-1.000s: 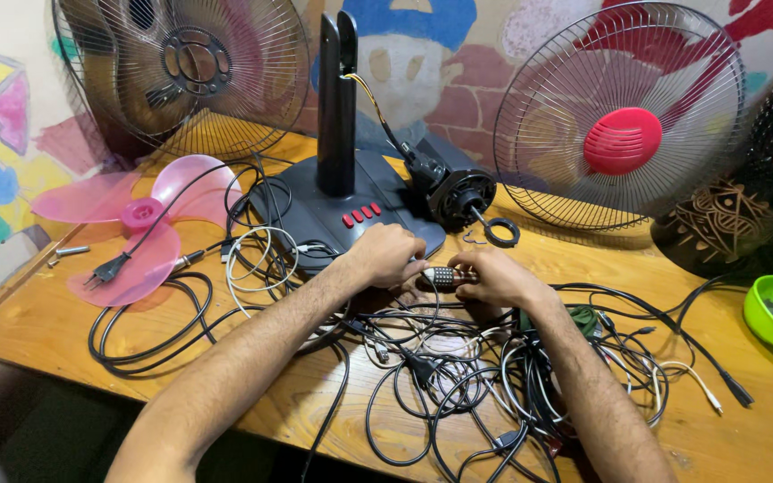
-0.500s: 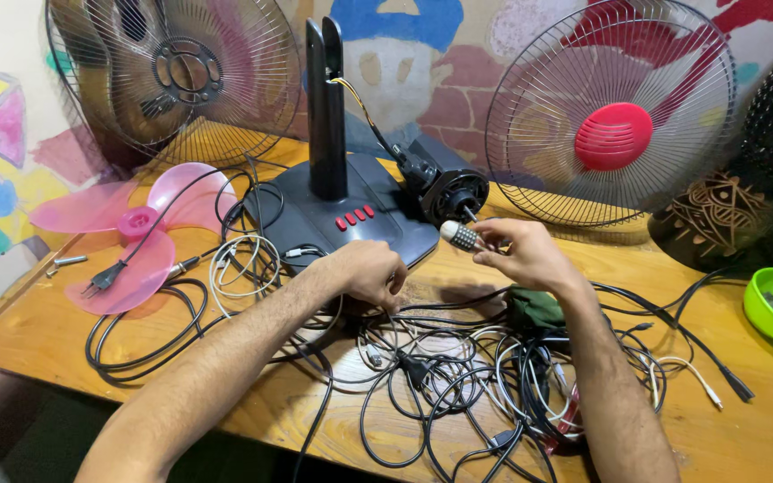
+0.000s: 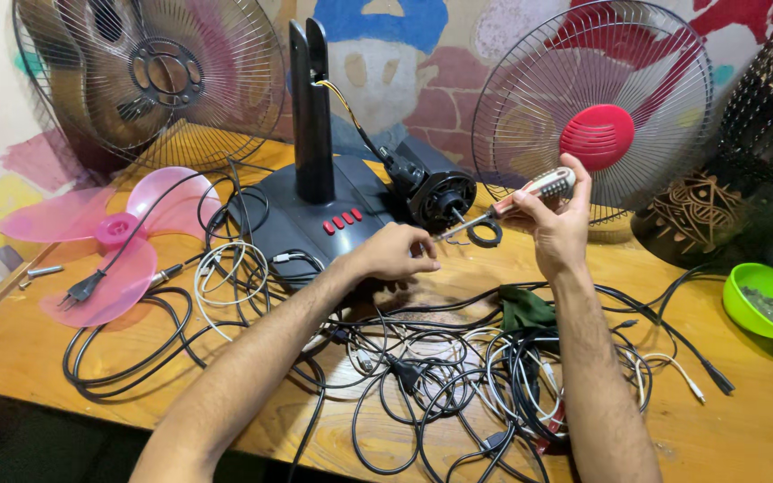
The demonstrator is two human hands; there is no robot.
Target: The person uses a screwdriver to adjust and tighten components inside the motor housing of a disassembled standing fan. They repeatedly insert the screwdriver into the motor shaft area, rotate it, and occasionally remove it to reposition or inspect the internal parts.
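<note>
Fingers of right hand [image 3: 558, 234] pinch screwdriver [image 3: 519, 199] nr motor [image 3: 441, 198]; left hand [image 3: 395, 253] curled, empty.

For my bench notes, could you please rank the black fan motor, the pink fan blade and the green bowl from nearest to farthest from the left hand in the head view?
From the left hand:
1. Black fan motor, just above-right of it.
2. Pink fan blade, far left on the table.
3. Green bowl, at the right edge.

My hands hemmed: cable tangle [image 3: 440, 367] below, fan base [image 3: 315, 215] and motor [image 3: 440, 199] ahead; bare tabletop [image 3: 744, 420] open far right.
</note>
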